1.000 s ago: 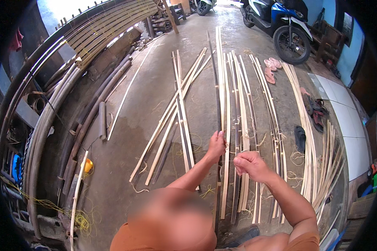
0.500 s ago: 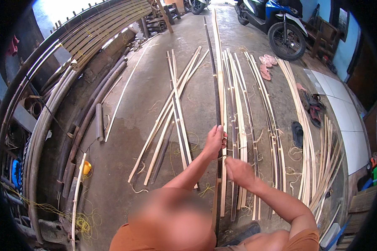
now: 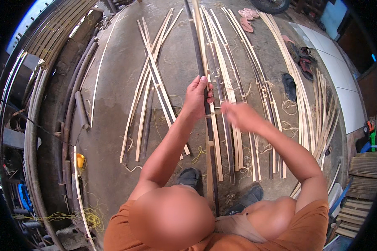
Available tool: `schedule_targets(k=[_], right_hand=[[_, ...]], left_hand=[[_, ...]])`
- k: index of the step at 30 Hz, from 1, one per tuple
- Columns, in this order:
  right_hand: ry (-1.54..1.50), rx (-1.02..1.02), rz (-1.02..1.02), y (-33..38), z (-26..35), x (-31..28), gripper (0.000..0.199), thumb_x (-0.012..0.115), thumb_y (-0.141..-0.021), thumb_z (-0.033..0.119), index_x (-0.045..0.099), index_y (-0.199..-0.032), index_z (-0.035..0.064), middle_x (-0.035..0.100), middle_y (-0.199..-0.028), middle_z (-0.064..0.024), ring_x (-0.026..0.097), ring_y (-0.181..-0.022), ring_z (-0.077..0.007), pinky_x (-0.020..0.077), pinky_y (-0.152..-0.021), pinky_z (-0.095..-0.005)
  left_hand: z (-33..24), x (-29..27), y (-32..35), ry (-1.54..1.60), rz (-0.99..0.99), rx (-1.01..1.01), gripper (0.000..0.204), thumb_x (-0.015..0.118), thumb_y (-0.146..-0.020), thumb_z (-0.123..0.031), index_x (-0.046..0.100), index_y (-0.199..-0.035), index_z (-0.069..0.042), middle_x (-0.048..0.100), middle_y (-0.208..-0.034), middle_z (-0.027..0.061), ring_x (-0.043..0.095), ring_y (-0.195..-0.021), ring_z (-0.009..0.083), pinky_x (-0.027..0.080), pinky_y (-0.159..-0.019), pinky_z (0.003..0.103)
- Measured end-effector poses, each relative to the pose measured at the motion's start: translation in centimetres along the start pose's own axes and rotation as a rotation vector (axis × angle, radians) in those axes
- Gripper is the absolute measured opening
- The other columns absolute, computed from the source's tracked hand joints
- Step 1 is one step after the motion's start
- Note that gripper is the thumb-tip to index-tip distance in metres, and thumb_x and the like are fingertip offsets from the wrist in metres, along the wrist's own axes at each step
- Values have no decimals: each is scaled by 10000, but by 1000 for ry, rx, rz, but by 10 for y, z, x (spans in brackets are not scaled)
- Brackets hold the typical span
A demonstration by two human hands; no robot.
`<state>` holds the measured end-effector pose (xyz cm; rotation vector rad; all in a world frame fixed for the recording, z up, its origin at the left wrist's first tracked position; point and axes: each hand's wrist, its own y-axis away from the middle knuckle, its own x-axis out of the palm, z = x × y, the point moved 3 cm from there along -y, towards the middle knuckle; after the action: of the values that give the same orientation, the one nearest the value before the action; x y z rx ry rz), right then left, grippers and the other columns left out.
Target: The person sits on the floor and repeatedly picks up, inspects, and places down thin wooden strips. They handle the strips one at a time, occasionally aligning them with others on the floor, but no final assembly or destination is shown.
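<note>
**me:** Bamboo strip (image 3: 208, 125) is the long dark one standing up in front of me. It runs from down between my shoes (image 3: 189, 176), up past my knees and out the top of the view. My left hand (image 3: 197, 97) is wrapped tight around it about mid-height, thumb up along the strip.

**other:** What changed from a second ago?

**me:** The left hand stayed put on the strip. The right hand (image 3: 238, 116) was up close beside it before, almost touching the strip. Now it's swung off to the right and lower, and it's so blurred I honestly can't tell if it's open or closed, or holding anything. My head also tipped down, so the motorbike that was in the top corner is nearly out of sight, just a tyre (image 3: 270, 5) left.

**other:** How does the strip itself look?

**me:** Narrow, flat, dark brown on the face toward me, with a paler strip (image 3: 210, 140) running right alongside it lower down. Pretty straight, any bend is just the lens.

**other:** And around it?

**me:** Loads of pale split strips (image 3: 151, 79) laid out on the concrete floor (image 3: 113, 125), some crossing each other, plus curly shavings (image 3: 199, 154) and a few sandals (image 3: 289, 81) off to the right.
</note>
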<state>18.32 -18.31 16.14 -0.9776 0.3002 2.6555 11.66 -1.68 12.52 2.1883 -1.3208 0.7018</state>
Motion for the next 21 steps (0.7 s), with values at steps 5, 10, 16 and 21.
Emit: schedule_targets(k=[5,10,16,21], right_hand=[[231,-270,-506,8,21,-5,217,610,-933,211,621,-1087,58,647,-1099,-114,611,-1067,-322,483,-931,-434],[417,-393,-350,4,25,46,197,642,-896,210,607,-970,31,599,-944,-116,596,-941,-309,478,-834,-441],[-119,-384,186,22,44,97,215,554,-879,198,567,-784,6,582,-779,-167,602,-755,-351,484,-707,-474],[-88,-187,831,64,55,80,329,641,-911,346,675,-987,28,672,-916,-195,670,-867,-319,525,-766,-434]], left_hand=[[-3,-6,1,52,-30,6,353,538,-1039,-261,510,-1375,-158,545,-857,6,504,-700,103,441,-576,252],[9,-3,-2,91,-81,-42,226,526,-1044,-264,533,-1247,-165,537,-849,2,499,-677,104,439,-564,245],[22,-41,-14,-106,-182,48,150,491,-1058,-263,517,-981,-137,512,-818,-17,449,-630,61,389,-495,216],[15,-69,-17,-142,-237,102,168,493,-1054,-281,505,-971,-136,528,-808,-14,455,-609,75,383,-482,225]])
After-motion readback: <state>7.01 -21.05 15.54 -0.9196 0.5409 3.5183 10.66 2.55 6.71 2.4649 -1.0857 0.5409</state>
